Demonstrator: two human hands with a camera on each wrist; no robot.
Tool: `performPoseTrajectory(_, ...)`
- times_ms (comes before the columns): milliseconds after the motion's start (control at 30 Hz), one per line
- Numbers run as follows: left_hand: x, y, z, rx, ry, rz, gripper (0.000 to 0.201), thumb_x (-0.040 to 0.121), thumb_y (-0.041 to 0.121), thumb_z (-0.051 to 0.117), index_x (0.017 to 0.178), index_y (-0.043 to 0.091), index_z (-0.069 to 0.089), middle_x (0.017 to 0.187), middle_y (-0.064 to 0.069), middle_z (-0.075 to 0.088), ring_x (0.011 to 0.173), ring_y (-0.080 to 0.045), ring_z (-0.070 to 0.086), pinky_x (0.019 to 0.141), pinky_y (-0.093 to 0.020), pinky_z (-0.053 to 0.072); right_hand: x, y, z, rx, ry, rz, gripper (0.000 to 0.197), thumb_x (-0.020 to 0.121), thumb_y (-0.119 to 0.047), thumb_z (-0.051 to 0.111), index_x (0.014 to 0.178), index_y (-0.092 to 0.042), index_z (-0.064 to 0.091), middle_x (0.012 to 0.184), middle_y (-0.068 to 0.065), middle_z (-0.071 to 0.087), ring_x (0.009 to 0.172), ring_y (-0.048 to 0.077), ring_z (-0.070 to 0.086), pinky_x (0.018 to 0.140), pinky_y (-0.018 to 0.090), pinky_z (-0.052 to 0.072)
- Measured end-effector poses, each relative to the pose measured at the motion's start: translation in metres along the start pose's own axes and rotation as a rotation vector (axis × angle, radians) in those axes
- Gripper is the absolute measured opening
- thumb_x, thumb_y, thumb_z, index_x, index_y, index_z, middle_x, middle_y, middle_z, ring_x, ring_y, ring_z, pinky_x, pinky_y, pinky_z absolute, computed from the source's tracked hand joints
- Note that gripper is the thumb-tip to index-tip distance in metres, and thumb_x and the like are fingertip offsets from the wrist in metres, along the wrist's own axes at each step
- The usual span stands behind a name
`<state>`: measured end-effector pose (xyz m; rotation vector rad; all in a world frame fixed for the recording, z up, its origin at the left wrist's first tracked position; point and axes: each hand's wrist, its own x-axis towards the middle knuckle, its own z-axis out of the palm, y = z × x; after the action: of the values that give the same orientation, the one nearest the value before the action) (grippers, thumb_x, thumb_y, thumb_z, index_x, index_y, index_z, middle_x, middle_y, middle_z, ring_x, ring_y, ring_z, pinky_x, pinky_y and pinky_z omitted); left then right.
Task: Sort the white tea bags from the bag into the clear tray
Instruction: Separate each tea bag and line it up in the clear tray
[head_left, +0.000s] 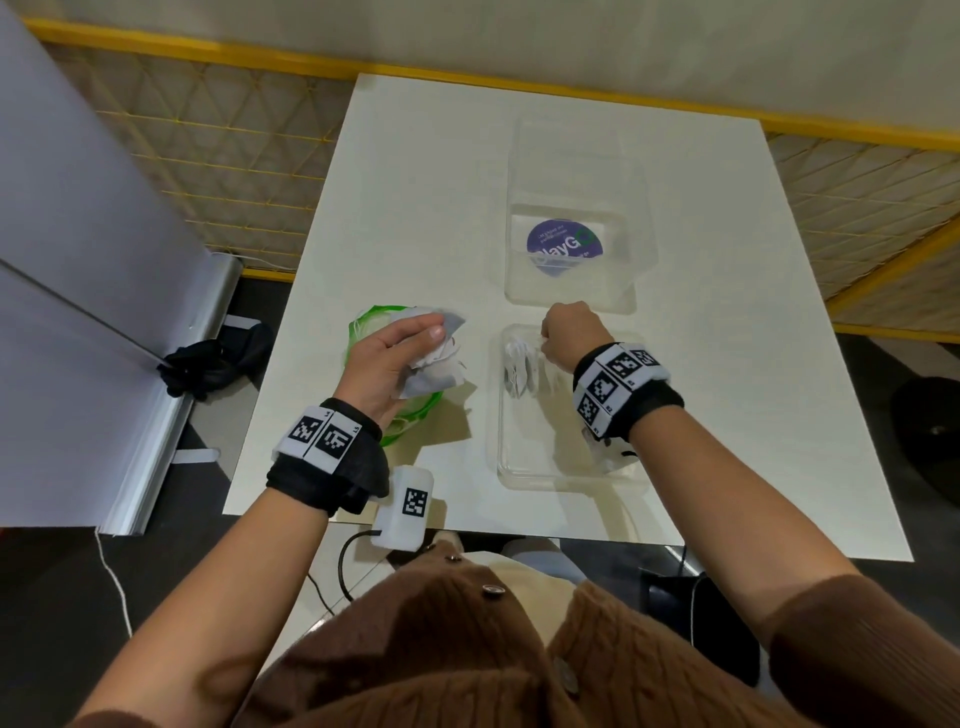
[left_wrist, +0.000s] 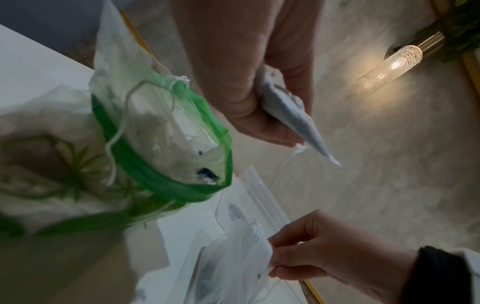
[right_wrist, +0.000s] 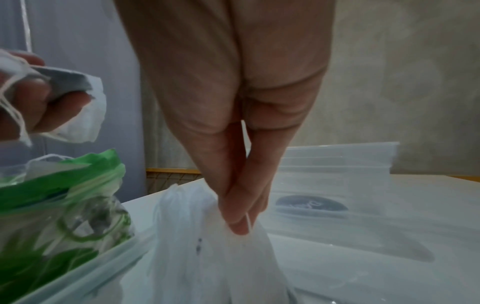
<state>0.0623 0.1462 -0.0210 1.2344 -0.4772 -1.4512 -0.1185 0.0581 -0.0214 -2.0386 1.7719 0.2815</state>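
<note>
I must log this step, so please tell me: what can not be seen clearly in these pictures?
- Bag contents: head view, left hand covers them; wrist views blurred.
- Count of tea bags in the tray: overlapping, partly under the right hand.
- Sticker small print: too small.

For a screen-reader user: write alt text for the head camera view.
Seen from above, the left hand holds a bunch of white tea bags over a green-rimmed bag, while the right hand pinches tea bags standing in a clear tray on a white table. A second clear container with a purple round label sits behind the tray.
</note>
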Motion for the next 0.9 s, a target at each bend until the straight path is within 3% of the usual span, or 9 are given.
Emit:
performPoseTrajectory(67,0.000,0.000,0.000,-0.005,-0.001,0.000,0.013,0.085,0.000,0.059,0.090,0.009,0.067,0.076,0.002,0.068,0.071,-0.008,0.064,0.053,-0.018,0.051,0.003,0.000,0.002,0.015,-0.013,-0.026,0.022,0.089,-0.002,0.051,0.108,0.004,0.060,0.105,0.021,0.060,0.103,0.034,0.058,0.081,0.033,0.047)
performPoseTrajectory(133,0.000,0.001,-0.001,-0.011,0.000,-0.002,0.013,0.085,0.000,0.059,0.091,0.008,0.067,0.076,0.002,0.069,0.070,-0.007,0.064,0.052,-0.018,0.051,0.004,0.001,0.004,0.060,-0.009,-0.037,0.026,0.089,-0.003,0.053,0.113,0.003,0.060,0.113,0.021,0.061,0.105,0.032,0.058,0.087,0.034,0.049)
performPoseTrajectory(333,0.001,-0.001,-0.002,-0.002,0.005,-0.005,0.013,0.085,0.001,0.060,0.093,0.009,0.067,0.087,-0.004,0.065,0.076,-0.010,0.062,0.055,-0.019,0.052,0.006,0.005,0.003,0.129,0.068,-0.052,0.025,0.089,-0.003,0.053,0.110,0.002,0.064,0.111,0.021,0.064,0.103,0.033,0.060,0.089,0.034,0.050)
performPoseTrajectory(533,0.003,0.000,-0.003,0.000,-0.009,0.003,0.013,0.086,0.001,0.059,0.092,0.009,0.067,0.078,0.002,0.069,0.072,-0.008,0.064,0.057,-0.019,0.052,0.007,0.002,0.009,0.123,0.049,-0.063,0.027,0.089,-0.005,0.051,0.113,-0.001,0.062,0.112,0.019,0.062,0.102,0.032,0.060,0.086,0.032,0.048)
performPoseTrajectory(700,0.004,-0.001,-0.007,-0.004,-0.021,0.000,0.012,0.086,0.002,0.059,0.094,0.007,0.067,0.078,0.001,0.070,0.071,-0.008,0.065,0.066,-0.019,0.053,0.005,0.001,0.005,0.127,0.080,-0.084,0.024,0.089,-0.010,0.048,0.102,0.001,0.065,0.101,0.019,0.065,0.096,0.034,0.061,0.075,0.029,0.045)
performPoseTrajectory(800,0.005,-0.001,-0.007,-0.003,-0.030,0.001,0.013,0.086,0.003,0.059,0.095,0.007,0.067,0.079,0.000,0.070,0.071,-0.009,0.065,0.067,-0.020,0.053,0.003,0.003,0.001,0.159,0.097,-0.084,0.029,0.092,-0.011,0.043,0.109,-0.001,0.064,0.102,0.020,0.066,0.093,0.034,0.063,0.084,0.035,0.051)
performPoseTrajectory(900,0.006,-0.001,-0.006,-0.003,-0.035,-0.003,0.013,0.086,0.003,0.060,0.096,0.007,0.067,0.080,0.001,0.070,0.072,-0.008,0.065,0.068,-0.020,0.053,0.000,0.007,-0.001,0.215,0.101,-0.084,0.031,0.094,-0.008,0.039,0.116,-0.003,0.060,0.111,0.020,0.064,0.100,0.036,0.061,0.091,0.039,0.049)
